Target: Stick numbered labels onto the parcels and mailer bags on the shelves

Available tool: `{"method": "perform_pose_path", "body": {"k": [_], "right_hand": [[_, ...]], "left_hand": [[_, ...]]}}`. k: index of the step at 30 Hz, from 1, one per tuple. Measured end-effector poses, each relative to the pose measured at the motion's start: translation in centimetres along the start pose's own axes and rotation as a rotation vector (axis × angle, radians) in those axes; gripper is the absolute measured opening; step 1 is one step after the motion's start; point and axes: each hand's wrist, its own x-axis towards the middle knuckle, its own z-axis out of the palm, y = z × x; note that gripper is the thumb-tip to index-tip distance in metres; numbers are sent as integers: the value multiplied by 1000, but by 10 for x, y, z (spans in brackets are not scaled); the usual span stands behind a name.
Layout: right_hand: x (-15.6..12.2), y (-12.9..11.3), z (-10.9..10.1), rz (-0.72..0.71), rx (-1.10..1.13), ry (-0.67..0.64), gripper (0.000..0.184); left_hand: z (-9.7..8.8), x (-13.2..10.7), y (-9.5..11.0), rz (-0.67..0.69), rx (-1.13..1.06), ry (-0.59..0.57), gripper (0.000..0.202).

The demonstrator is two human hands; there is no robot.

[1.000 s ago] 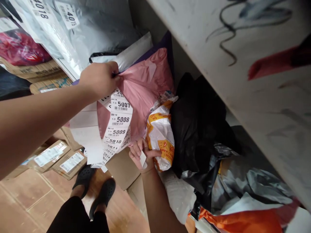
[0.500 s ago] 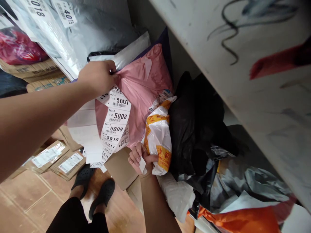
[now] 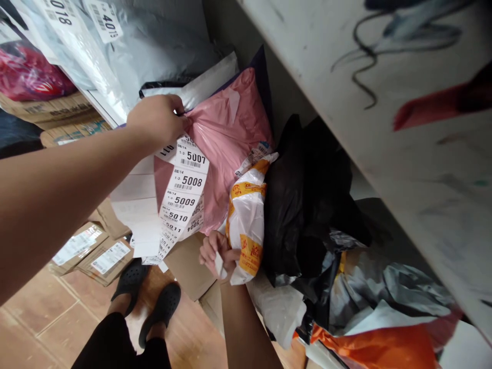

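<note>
My left hand (image 3: 159, 120) hides its fingertips, pinched on the label strip (image 3: 185, 188) at the pink parcel (image 3: 230, 138); the strip hangs lengthwise downward. My right hand (image 3: 215, 251) clasps the upright white-yellow bag (image 3: 246, 220) beside it.

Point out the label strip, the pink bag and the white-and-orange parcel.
label strip (image 3: 188, 180): head view, on the label printed 5008.
pink bag (image 3: 234, 138): head view, on its smooth upper face.
white-and-orange parcel (image 3: 246, 221): head view, on its white middle.
</note>
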Motion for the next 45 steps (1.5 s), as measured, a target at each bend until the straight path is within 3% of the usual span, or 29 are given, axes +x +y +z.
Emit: {"method": "perform_pose_path", "body": {"k": [3,6,9,13,18,24,26,28,32,34,39,42,43,45], "right_hand": [[2,3,7,71,-70,122,57],[3,-3,29,175,-167,249,47],[4,-9,53,198,-270,317,39],[4,-9,66,165,-369,374,37],[3,-8,64,171,-465,381,42],[2,-7,61,197,-503,371,45],[3,-7,62,207,-504,393,44],[4,-6,63,213,-504,404,43],[5,-3,64,223,-497,423,42],[6,-3,64,218,-493,434,42],[5,-7,73,214,-444,372,44],[5,-9,83,91,-240,257,45],[5,-9,85,34,-175,228,47],[7,-7,89,-48,-128,214,51]], "left_hand": [[-2,-1,0,86,124,19,52],[-11,-6,-4,161,209,4,63],[-25,-26,-16,272,429,-44,76],[-39,-64,-52,377,725,-174,52],[-34,-99,-93,495,719,-198,54],[-22,-127,-98,548,676,-209,59],[-21,-133,-96,513,663,-223,59],[-21,-137,-94,393,606,-209,59],[-24,-137,-88,-52,299,-78,62],[-24,-134,-85,-186,160,-66,67],[-23,-133,-80,-178,72,-165,46],[-24,-136,-69,-221,234,-94,48],[-24,-135,-60,-200,302,-72,48],[-17,-128,-34,-30,389,-103,44]]}}
